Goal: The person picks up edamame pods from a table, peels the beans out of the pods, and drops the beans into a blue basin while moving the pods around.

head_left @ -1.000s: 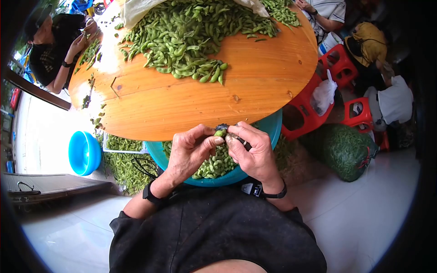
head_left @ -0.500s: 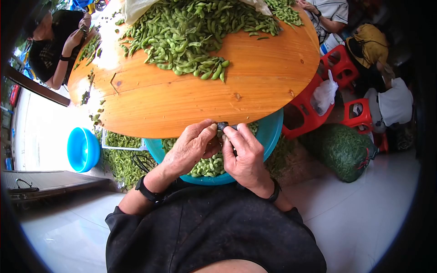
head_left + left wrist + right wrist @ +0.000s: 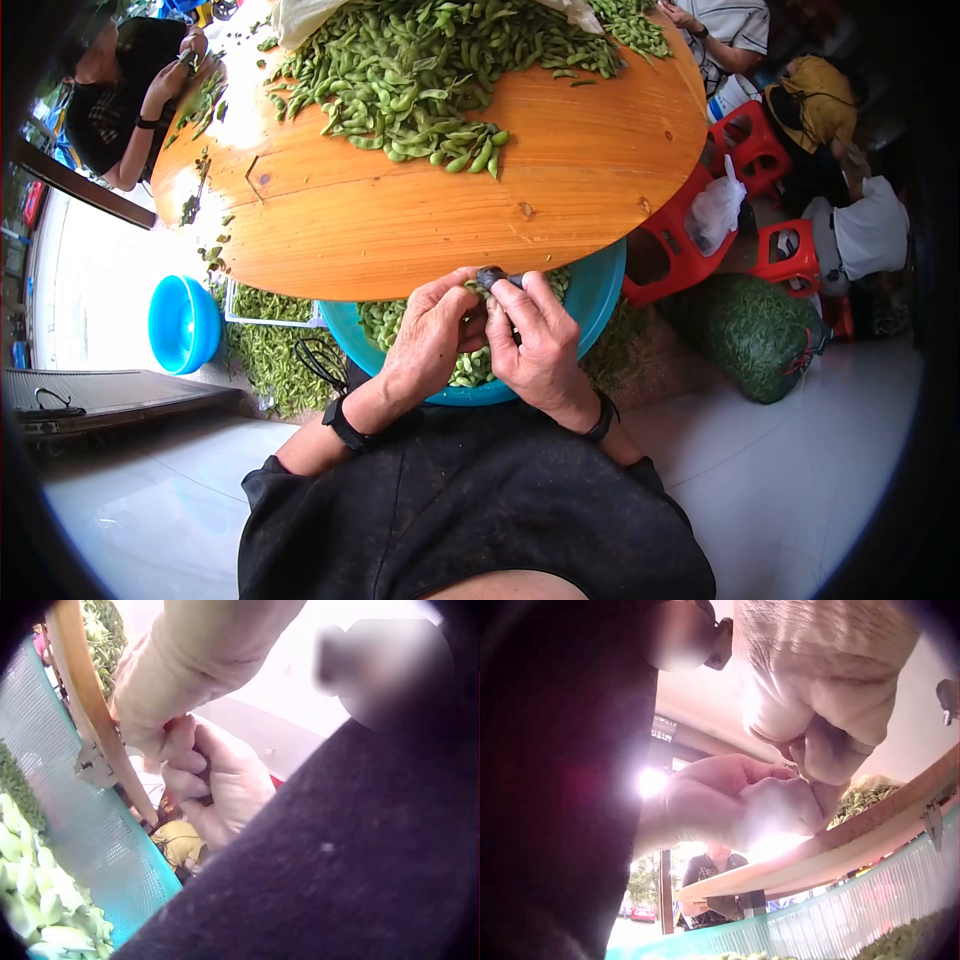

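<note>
Close over the table's near edge, my left hand (image 3: 425, 340) and right hand (image 3: 537, 350) meet at the fingertips. Between them shows a green soybean pod (image 3: 473, 286), mostly hidden by fingers. My left thumb and forefinger pinch it from one side, and the right fingers close on it from the other. Something dark, like a finger cover (image 3: 497, 277), sits at the right forefinger's tip. Below both hands stands a teal basket (image 3: 607, 285) holding pale green shelled beans (image 3: 470, 370). In the left wrist view, more beans (image 3: 49, 907) lie beside the basket's mesh wall.
A big heap of pods (image 3: 400, 100) covers the far part of the round wooden table (image 3: 400, 225). On the floor are a blue basin (image 3: 184, 325), scattered pods (image 3: 275, 365) and a full green net sack (image 3: 750, 335). Red stools (image 3: 680, 235) stand right; other people sit around.
My hands have turned inward at the fingertips, and the left hand's back now faces up more. The pod, plainly visible a second ago, is now mostly covered by fingers.
</note>
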`<control>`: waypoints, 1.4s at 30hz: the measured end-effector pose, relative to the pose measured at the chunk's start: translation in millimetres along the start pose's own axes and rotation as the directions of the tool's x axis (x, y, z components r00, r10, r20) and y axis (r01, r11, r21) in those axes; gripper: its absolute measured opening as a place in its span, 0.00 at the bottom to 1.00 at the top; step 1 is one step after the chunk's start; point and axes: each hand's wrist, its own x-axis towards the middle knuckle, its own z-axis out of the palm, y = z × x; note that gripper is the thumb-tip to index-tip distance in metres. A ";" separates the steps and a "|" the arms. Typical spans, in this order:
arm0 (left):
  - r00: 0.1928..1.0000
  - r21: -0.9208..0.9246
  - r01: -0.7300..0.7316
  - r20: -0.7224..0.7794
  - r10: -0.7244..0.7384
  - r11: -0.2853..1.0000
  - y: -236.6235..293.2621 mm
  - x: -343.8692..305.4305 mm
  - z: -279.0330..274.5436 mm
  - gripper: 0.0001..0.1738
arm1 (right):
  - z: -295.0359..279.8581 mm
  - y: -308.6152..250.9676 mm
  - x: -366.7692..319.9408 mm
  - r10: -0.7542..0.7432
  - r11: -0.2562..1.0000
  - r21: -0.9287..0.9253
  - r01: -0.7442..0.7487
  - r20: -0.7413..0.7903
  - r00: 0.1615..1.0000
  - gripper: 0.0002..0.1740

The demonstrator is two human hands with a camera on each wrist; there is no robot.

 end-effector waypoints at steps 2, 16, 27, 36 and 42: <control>0.999 -0.021 -0.007 -0.032 0.007 1.000 -1.9 -1.0 2.0 0.14 | 3.5 -2.3 -0.7 -0.057 0.998 0.007 0.057 0.000 0.998 0.13; 0.843 0.843 -0.538 0.536 0.047 0.023 57.6 6.8 16.3 0.09 | -127.0 75.6 -14.3 0.254 0.722 -0.559 -0.407 -0.334 0.908 0.14; 0.805 0.832 -0.224 0.451 0.385 -0.507 70.2 133.2 22.0 0.13 | -102.5 71.9 -13.1 0.295 0.852 -0.368 -0.373 -0.252 0.922 0.14; 0.777 0.835 -0.398 0.527 0.345 -0.380 79.6 98.3 19.4 0.06 | -66.2 47.5 4.6 0.399 0.915 0.090 -0.392 -0.068 0.915 0.12; 0.974 0.785 -0.201 0.226 0.031 0.586 65.2 33.2 24.1 0.05 | -37.5 20.7 23.0 0.544 0.444 0.697 -0.563 0.289 0.788 0.15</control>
